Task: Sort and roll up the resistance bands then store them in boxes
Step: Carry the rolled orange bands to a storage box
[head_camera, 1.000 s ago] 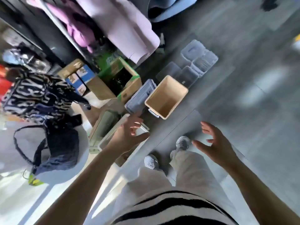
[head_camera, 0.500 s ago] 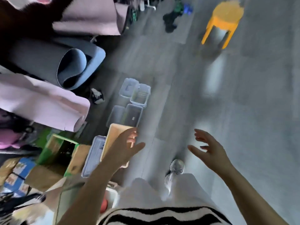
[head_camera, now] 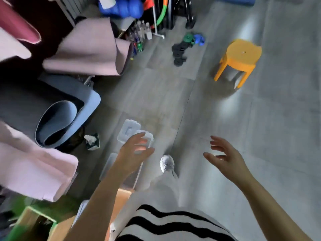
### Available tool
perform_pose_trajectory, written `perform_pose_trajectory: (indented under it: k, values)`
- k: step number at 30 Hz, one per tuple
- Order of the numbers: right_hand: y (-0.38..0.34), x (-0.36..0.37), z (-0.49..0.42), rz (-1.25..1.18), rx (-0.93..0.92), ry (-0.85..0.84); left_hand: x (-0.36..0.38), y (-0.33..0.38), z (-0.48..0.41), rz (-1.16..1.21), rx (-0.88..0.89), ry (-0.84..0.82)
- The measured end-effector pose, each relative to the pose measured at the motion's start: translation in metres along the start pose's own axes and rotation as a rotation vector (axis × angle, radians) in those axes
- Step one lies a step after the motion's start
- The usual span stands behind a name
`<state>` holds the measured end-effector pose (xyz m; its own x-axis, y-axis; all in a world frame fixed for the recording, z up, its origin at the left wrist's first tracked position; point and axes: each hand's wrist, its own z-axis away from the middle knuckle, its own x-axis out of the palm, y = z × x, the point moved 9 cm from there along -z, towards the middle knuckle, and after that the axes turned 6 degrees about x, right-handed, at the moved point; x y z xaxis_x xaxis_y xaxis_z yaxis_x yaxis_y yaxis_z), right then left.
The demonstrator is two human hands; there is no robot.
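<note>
**View swings forward along the floor**

I watch the clear boxes (head_camera: pixel 129 130) slide from upper centre down under my left hand (head_camera: pixel 134 153). The yellow stool (head_camera: pixel 240 54) and pile of bands (head_camera: pixel 184 47) now sit fully in frame, up top. The beige bin (head_camera: pixel 121 193) has dropped toward the bottom edge.

Far right, you've got a yellow-orange stool (head_camera: pixel 241 54) on grey floor (head_camera: pixel 278 136). Far off, bands (head_camera: pixel 180 51) in black, green and blue; near, your black-and-white striped top (head_camera: pixel 173 223).

both bare arms reach forward, left hand (head_camera: pixel 134 152) and right hand (head_camera: pixel 225 156) loosely spread, holding nothing
</note>
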<state>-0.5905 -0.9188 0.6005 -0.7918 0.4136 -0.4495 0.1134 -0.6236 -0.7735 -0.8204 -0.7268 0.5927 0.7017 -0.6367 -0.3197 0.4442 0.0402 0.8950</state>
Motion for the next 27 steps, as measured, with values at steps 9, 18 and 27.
perform_pose_trajectory:
  k: [9,18,27]
  values:
    - [-0.084,-0.119,-0.192,-0.145,0.046,0.211,0.030,0.138,-0.262,-0.103,0.109,-0.206]
    - [-0.127,-0.201,-0.444,-0.070,0.099,0.049,0.056,0.169,-0.464,0.046,-0.040,0.013]
    - [-0.262,-0.238,-0.718,0.071,-0.079,-0.185,0.070,0.238,-0.658,0.139,-0.091,0.196]
